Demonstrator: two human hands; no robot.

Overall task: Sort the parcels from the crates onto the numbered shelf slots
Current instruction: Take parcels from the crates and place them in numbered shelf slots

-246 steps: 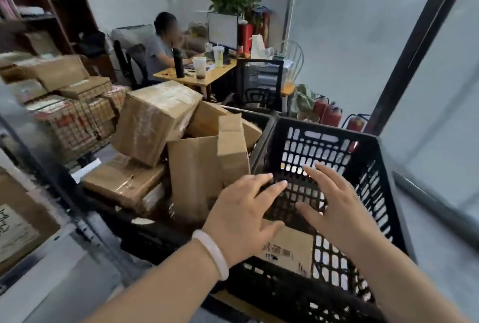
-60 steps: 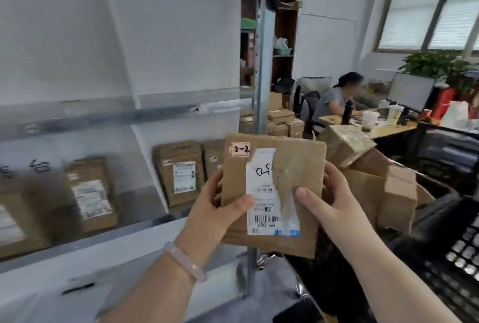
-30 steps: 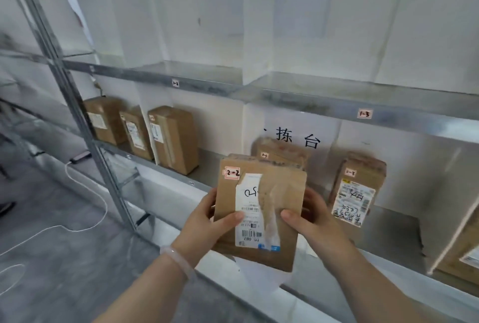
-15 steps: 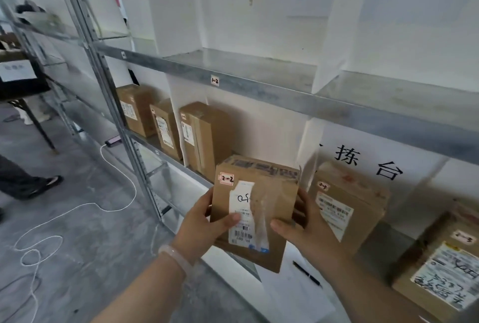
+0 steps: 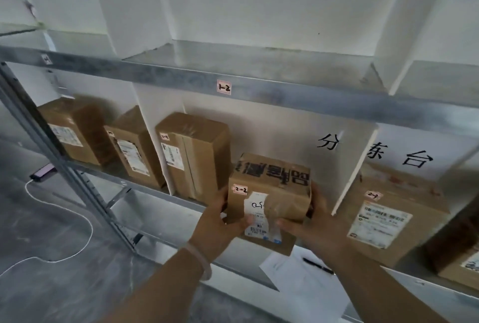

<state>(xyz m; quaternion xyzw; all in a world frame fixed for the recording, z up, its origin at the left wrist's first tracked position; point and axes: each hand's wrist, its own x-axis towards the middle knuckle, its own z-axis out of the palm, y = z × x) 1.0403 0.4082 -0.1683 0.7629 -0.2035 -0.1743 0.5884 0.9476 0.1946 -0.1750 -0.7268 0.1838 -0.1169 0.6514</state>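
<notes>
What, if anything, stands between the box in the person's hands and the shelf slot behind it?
Nothing visible does. The 2-2 parcel, gripped by the left hand and right hand, faces an open gap between the tall parcel on its left and the white divider on its right. The shelf floor behind it is hidden.

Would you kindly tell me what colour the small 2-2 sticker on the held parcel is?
On the parcel, the sticker is pale pink, black handwriting; head view.
</notes>
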